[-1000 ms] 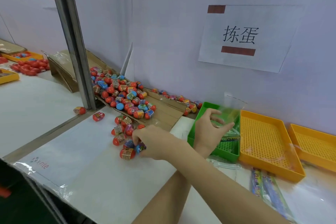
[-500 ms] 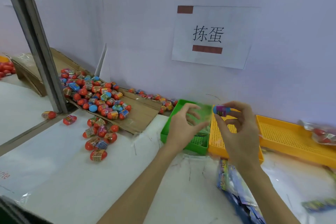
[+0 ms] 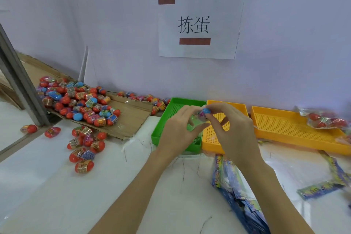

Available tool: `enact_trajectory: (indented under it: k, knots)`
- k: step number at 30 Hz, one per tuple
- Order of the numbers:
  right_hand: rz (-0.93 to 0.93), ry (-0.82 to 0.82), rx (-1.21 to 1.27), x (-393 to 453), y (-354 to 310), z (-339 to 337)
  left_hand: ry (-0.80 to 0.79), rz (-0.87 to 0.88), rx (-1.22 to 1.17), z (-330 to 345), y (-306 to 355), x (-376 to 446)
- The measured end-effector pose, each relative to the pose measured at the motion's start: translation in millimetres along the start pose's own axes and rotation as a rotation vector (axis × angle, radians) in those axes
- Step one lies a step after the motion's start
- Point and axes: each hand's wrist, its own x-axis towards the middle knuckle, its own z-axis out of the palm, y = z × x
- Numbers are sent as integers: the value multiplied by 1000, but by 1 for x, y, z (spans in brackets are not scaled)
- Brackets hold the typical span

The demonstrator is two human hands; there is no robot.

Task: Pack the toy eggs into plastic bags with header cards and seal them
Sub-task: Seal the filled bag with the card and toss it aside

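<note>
While the left hand (image 3: 178, 129) pinches a clear bag (image 3: 193, 123) above the green tray (image 3: 171, 118), the right hand (image 3: 230, 129) pinches an egg (image 3: 204, 112) at its mouth; next, probably, drop it inside.

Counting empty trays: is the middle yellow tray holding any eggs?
No eggs visible: the yellow tray shows bare mesh, though both hands hide part.

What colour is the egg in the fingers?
Blue-tipped plastic toy egg with a pinkish wrapper, seen in the head view.
</note>
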Motion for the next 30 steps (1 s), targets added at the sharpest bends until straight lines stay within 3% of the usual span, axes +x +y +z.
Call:
enact_trajectory:
  k: [8,15,21,26,30]
  knots:
    - [9,-44,-97,-3,-3,-5,-21,-19,-29,4,5,1]
    - [71,-223,-69,-6,0,-8,-65,-28,-58,3,5,4]
    - [147,-99,-35,-4,11,-6,-125,-33,-179,1,11,5]
    - [412,100,205,-3,15,-7,-111,-111,-172,-7,8,9]
    - [476,24,283,-4,22,-11,-87,-154,-216,-10,9,8]
